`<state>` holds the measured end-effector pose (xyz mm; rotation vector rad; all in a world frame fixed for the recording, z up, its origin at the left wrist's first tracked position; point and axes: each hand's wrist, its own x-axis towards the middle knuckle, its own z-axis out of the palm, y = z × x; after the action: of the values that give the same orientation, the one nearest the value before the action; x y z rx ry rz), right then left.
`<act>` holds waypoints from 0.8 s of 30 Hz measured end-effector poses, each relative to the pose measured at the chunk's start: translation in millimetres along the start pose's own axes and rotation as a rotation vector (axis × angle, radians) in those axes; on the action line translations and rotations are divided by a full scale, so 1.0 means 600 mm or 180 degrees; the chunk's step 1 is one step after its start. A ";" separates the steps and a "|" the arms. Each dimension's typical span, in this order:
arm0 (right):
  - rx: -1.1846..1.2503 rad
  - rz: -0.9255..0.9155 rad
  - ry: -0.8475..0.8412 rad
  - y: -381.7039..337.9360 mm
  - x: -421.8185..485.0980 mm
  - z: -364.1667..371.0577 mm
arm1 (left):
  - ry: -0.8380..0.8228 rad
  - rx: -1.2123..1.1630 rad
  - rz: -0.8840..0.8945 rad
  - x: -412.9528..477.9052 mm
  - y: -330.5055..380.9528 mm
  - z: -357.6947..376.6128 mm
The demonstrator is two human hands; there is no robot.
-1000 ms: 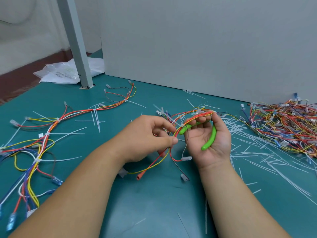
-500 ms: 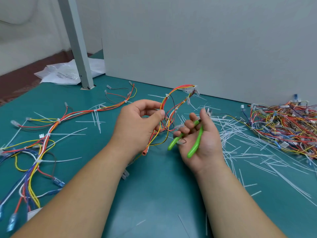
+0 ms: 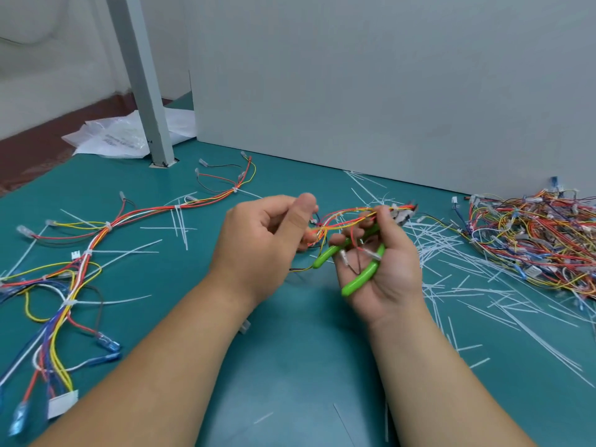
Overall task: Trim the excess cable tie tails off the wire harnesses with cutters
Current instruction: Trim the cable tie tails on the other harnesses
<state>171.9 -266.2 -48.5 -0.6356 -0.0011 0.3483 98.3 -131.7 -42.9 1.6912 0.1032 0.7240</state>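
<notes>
1. Head view: your right hand (image 3: 385, 275) grasps the green cutters (image 3: 358, 282), well right of the grey post (image 3: 142, 85) and nearer you. Their long axis runs diagonally, handles toward you, tip toward the wall (image 3: 387, 91).
2. Your left hand (image 3: 261, 243) pinches the harness (image 3: 351, 210), strung sideways between both hands.

Over the middle of the table (image 3: 290, 366), the left hand (image 3: 261, 250) and the right hand (image 3: 383, 272) are sitting side by side, a harness (image 3: 351, 212) stretching between them and the cutters (image 3: 359, 280) lying in the right palm. Loose harnesses (image 3: 90, 250) are lying at the left, a pile (image 3: 532, 240) at the right with cut tails (image 3: 458, 285) beside it, and a post (image 3: 145, 91) and a bag (image 3: 113, 140) are standing behind at the left.
</notes>
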 end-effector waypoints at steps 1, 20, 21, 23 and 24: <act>0.0121 0.0011 0.0048 -0.003 0.002 0.000 | -0.0026 -0.0083 -0.0044 0.001 0.003 -0.003; -0.1305 -0.0327 -0.0197 0.024 -0.012 -0.002 | -0.1131 -0.0722 -0.1717 0.001 0.012 0.012; -0.1345 -0.0315 -0.0244 0.025 -0.012 -0.001 | -0.1136 -0.0716 -0.1759 0.001 0.011 0.013; -0.1470 -0.0303 -0.0271 0.028 -0.013 0.001 | -0.1163 -0.0753 -0.1838 0.000 0.012 0.013; -0.1489 -0.0298 -0.0314 0.029 -0.013 0.002 | -0.1124 -0.0804 -0.1868 0.001 0.013 0.013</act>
<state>158.7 -255.0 -56.6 -1.0768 -0.2114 0.2893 100.3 -140.1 -36.0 1.4176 0.2365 -0.0044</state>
